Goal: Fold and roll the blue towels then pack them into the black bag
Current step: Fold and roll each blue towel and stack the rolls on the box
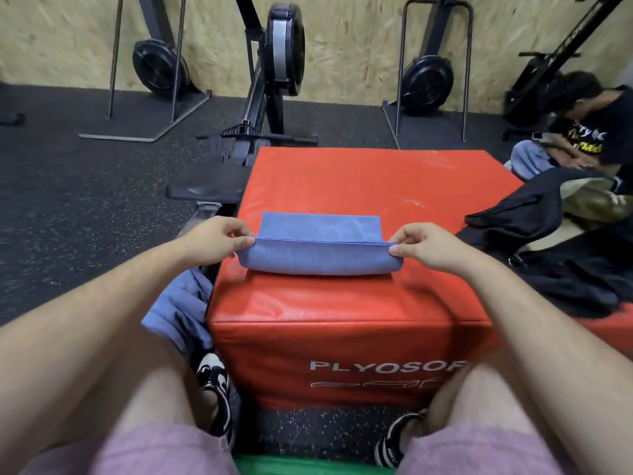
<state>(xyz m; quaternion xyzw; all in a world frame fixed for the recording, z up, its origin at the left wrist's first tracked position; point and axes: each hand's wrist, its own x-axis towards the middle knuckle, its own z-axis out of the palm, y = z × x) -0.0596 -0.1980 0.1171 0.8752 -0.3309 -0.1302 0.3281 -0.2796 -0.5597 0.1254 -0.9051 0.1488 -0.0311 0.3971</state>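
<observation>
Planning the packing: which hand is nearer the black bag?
Right. The right hand pinches the blue towel at the end nearest the black bag; the left hand, the opposite end.

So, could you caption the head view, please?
The left hand and right hand pinch a half-folded blue cloth towel atop a red padded box.

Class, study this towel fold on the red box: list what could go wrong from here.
1. The left grip and right grip pinch only the corners of the blue towel; its unsupported middle may sag, skewing the fold.
2. The towel lies near the front edge of the red box and could slide off.
</observation>
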